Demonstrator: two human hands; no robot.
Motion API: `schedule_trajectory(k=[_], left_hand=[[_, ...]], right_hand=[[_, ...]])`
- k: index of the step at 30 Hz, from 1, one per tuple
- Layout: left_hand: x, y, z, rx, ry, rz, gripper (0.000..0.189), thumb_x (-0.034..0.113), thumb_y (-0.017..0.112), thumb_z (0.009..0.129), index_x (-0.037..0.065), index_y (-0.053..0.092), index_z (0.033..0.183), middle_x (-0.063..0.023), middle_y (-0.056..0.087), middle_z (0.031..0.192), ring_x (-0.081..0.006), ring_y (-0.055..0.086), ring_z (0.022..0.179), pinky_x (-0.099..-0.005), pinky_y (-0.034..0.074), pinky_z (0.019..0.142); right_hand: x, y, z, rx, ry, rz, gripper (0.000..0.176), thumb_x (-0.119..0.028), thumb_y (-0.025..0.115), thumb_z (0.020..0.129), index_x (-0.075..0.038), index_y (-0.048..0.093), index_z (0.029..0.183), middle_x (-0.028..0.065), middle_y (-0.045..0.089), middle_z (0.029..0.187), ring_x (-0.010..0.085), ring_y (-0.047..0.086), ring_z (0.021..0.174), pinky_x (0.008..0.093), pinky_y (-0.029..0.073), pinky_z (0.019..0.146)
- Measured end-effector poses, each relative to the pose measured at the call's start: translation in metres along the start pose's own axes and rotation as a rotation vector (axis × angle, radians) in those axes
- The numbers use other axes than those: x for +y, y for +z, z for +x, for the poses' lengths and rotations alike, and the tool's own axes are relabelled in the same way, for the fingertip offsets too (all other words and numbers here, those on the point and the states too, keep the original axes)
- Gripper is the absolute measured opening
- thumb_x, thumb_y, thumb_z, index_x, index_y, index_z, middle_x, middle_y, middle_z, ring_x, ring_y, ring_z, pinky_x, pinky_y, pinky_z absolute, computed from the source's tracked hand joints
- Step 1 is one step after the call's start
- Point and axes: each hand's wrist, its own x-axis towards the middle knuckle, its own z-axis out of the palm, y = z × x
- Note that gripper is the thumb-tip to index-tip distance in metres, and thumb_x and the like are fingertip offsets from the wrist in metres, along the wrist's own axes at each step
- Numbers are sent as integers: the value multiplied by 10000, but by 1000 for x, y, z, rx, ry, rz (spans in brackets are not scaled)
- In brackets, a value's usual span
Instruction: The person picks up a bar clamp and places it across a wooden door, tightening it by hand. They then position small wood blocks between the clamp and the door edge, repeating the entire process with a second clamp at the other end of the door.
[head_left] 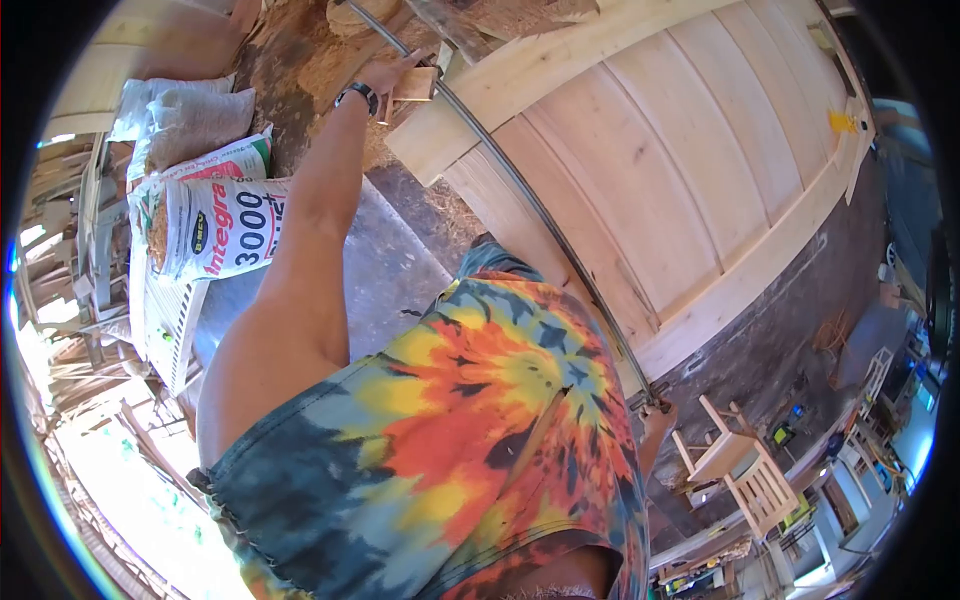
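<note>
A long metal bar clamp [520,185] runs across the end of a pale panelled wooden door [650,150]. My left hand [388,80], with a watch on its wrist, reaches to the far part of the clamp. Its thumb and fingers close around a small wood block [414,85] beside the bar and the door's corner. Down at the near end of the clamp, my right hand [655,422] is closed around the clamp's end fitting. My shirt and body partly cover that arm, and its fingers show only small.
Filled sacks [235,225] stand left of my arm by a grey surface [240,320]. Sawdust [300,50] lies at the far left. A wooden chair [745,470] stands at right, and a yellow tool [845,122] rests at the door's far edge.
</note>
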Motion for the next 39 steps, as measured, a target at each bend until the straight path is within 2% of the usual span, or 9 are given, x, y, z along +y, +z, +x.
schedule_trajectory(k=[2, 6, 7, 13, 16, 18, 23, 30, 39], left_hand=[[5, -5, -35, -76, -134, -97, 483, 559, 688, 840, 82, 702, 914, -57, 677, 887, -177, 618, 660, -301, 500, 561], [-71, 4, 4, -215, -76, -737, 375, 428, 668, 907, 63, 690, 983, -59, 674, 882, -174, 614, 653, -300, 525, 557], [-80, 0, 0, -263, -55, -731, 352, 408, 668, 915, 60, 680, 966, -45, 670, 860, -148, 612, 680, -300, 521, 597], [-89, -10, -34, -237, 85, -830, 331, 258, 710, 876, -8, 674, 1070, -51, 679, 824, -150, 627, 695, -285, 524, 635], [-86, -14, -52, -29, 117, -492, 386, 264, 725, 826, 9, 690, 1115, -65, 694, 824, -172, 640, 705, -309, 524, 641], [-101, -4, -13, 119, 326, 265, 386, 327, 736, 796, 79, 722, 1091, -65, 703, 840, -183, 646, 715, -316, 518, 641], [-74, 20, -40, -68, 292, 166, 567, 472, 746, 767, 54, 700, 1146, -131, 710, 1070, -249, 685, 933, -357, 534, 847], [-84, 7, -21, -470, 230, 41, 704, 586, 657, 845, 182, 524, 1406, -93, 587, 1304, -260, 591, 1122, -412, 486, 937], [-124, 35, 21, -544, 123, -394, 793, 378, 790, 803, 38, 437, 1426, -106, 501, 1393, -223, 494, 1259, -382, 402, 1036]], right_hand=[[-2, -12, -1, -106, -33, -146, 472, 133, 696, 711, -77, 524, 1097, 112, 608, 911, 180, 602, 692, 320, 509, 499], [28, -58, 79, -136, -189, -571, 713, -52, 789, 661, 17, 514, 1314, 213, 608, 1243, 311, 608, 1107, 407, 490, 945], [-67, -21, -11, -65, -197, -773, 805, -112, 809, 671, 66, 460, 1374, 253, 544, 1351, 332, 517, 1272, 368, 374, 1081], [-154, 57, -38, -121, -603, -802, 642, -155, 782, 768, 32, 527, 1327, 263, 575, 1293, 309, 591, 1158, 398, 456, 991], [-174, 107, -61, -332, -701, -703, 605, -178, 768, 789, -17, 543, 1327, 202, 616, 1256, 305, 621, 1085, 392, 496, 910], [-197, 155, -85, -513, -777, -633, 595, -195, 769, 786, -14, 551, 1310, 193, 639, 1216, 311, 648, 1014, 396, 521, 845], [-236, 249, -148, -738, -1096, -1058, 455, -347, 739, 814, -1, 636, 1091, 200, 692, 871, 317, 690, 800, 390, 543, 700], [-240, 312, -149, -575, -1361, -1448, 494, -497, 610, 863, -12, 699, 859, 212, 683, 806, 392, 671, 782, 481, 525, 684], [-227, 312, -149, -523, -1398, -1350, 448, -431, 597, 884, -8, 681, 763, 225, 670, 758, 412, 664, 719, 509, 519, 657]])
